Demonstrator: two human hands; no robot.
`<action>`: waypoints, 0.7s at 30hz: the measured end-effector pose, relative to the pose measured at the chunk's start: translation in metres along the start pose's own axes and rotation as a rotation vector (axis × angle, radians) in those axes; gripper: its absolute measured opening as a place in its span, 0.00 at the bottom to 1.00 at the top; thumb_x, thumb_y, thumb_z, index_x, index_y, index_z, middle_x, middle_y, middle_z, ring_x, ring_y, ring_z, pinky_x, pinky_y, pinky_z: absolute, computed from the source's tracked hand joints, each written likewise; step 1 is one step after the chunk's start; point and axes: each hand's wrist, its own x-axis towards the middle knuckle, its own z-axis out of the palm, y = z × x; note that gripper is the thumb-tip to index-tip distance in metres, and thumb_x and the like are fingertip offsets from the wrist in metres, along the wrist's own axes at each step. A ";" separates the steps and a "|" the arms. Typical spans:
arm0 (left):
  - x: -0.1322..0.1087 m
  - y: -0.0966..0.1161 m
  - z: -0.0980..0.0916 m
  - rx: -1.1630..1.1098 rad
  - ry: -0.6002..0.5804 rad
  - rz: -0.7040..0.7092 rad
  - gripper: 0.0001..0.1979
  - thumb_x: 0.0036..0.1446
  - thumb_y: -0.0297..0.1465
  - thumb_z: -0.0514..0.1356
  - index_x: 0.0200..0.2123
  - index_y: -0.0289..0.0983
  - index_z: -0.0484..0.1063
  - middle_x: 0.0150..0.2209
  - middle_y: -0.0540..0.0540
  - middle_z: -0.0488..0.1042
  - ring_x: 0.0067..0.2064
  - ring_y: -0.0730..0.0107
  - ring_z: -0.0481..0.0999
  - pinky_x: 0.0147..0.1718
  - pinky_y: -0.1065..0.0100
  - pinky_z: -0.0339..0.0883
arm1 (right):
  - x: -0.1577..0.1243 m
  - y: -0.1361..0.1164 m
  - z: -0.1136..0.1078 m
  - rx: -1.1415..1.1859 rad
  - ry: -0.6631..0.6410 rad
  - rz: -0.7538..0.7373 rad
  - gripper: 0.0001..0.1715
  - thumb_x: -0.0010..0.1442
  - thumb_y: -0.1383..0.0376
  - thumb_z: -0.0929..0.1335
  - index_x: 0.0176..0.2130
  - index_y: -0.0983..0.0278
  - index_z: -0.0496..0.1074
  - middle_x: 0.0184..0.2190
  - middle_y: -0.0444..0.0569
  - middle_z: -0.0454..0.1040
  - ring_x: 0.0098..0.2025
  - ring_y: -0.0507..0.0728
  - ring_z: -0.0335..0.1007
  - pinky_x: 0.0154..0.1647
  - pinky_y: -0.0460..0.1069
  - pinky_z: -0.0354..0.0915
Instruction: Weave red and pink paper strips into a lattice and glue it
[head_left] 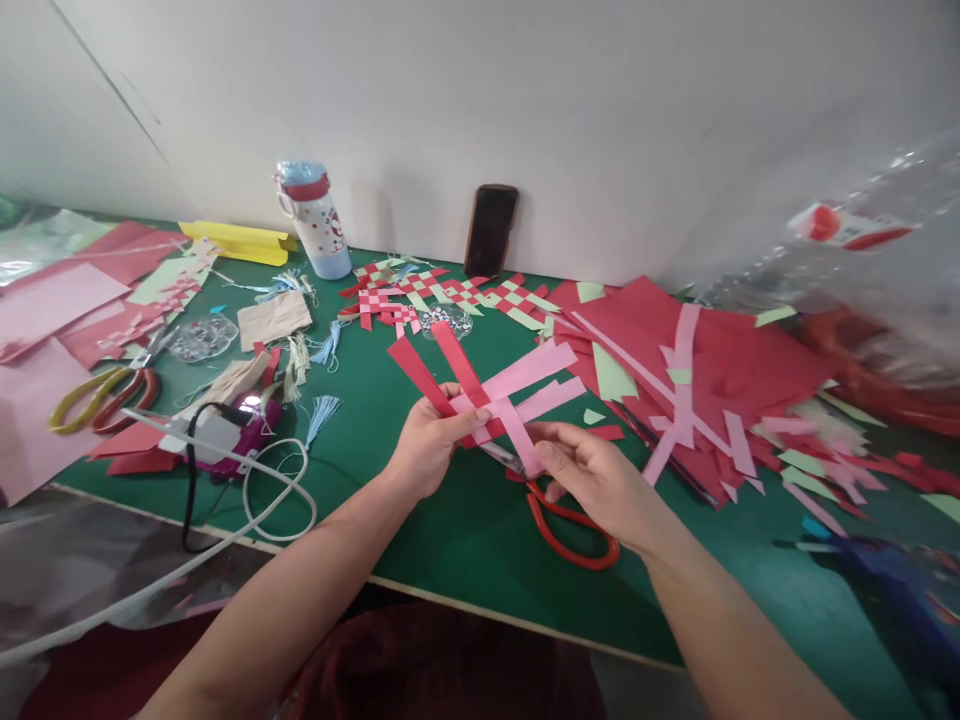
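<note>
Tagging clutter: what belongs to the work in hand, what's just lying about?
Belongs, likely:
crossed red and pink strips, held by the left hand and right hand
red-handled scissors
checkered woven pieces

Lying about, apparently:
drink bottle
phone against the wall
purple device
yellow sheet

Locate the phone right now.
In the head view, the phone stands against the wall, above centre, right of the bottle and just behind the woven strips.
</note>
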 end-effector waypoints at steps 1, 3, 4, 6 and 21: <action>0.000 0.000 0.000 0.014 -0.007 0.003 0.17 0.41 0.31 0.75 0.32 0.34 0.72 0.25 0.53 0.75 0.25 0.79 0.72 0.27 0.75 0.67 | 0.001 0.000 0.004 0.053 -0.040 0.016 0.29 0.57 0.44 0.68 0.46 0.64 0.72 0.34 0.51 0.78 0.24 0.50 0.70 0.27 0.48 0.69; -0.001 0.000 0.000 0.041 -0.017 0.020 0.17 0.41 0.32 0.75 0.31 0.34 0.72 0.24 0.53 0.74 0.24 0.79 0.72 0.26 0.75 0.66 | 0.001 -0.001 0.010 0.135 -0.078 0.040 0.26 0.55 0.45 0.70 0.37 0.64 0.73 0.29 0.48 0.77 0.22 0.48 0.65 0.22 0.46 0.63; 0.000 0.000 0.000 0.054 -0.021 0.029 0.17 0.41 0.32 0.75 0.31 0.34 0.71 0.24 0.53 0.74 0.24 0.78 0.72 0.27 0.75 0.66 | 0.000 -0.001 0.012 0.149 -0.078 0.050 0.25 0.54 0.45 0.71 0.33 0.64 0.72 0.27 0.47 0.75 0.21 0.47 0.63 0.21 0.45 0.60; 0.000 0.000 0.000 0.074 -0.026 0.042 0.17 0.41 0.33 0.74 0.30 0.34 0.71 0.24 0.53 0.74 0.24 0.78 0.72 0.27 0.74 0.66 | -0.001 -0.002 0.013 0.122 -0.053 0.059 0.25 0.53 0.45 0.71 0.29 0.64 0.71 0.22 0.44 0.72 0.19 0.46 0.58 0.19 0.44 0.56; 0.003 0.000 -0.006 0.099 0.055 0.047 0.18 0.39 0.33 0.75 0.31 0.35 0.72 0.25 0.54 0.74 0.25 0.79 0.71 0.27 0.75 0.65 | -0.004 0.027 -0.088 -0.886 0.268 -0.197 0.19 0.63 0.54 0.61 0.40 0.58 0.77 0.37 0.51 0.79 0.40 0.61 0.74 0.38 0.53 0.66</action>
